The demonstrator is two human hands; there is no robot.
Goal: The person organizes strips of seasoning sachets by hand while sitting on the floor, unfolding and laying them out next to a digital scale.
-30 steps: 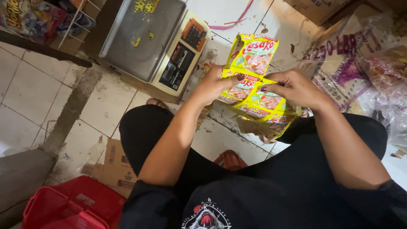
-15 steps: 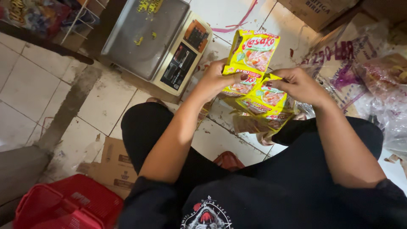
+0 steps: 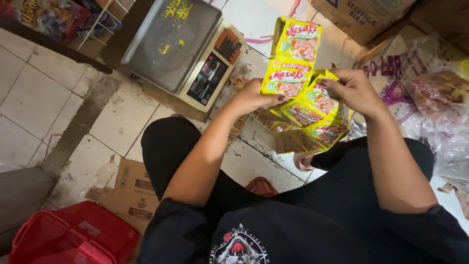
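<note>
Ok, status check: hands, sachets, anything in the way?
Left hand and right hand both grip the yellow sachet strip. Strip hangs folded above the lap. Digital scale on the floor beyond, apart.

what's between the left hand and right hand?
Head view: a strip of yellow sachets spans the gap, pinched by the left hand and right hand.

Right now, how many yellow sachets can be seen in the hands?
5 at least: two upright above the left hand, at and; three fanned below the right hand, at. Others may be hidden.
</note>
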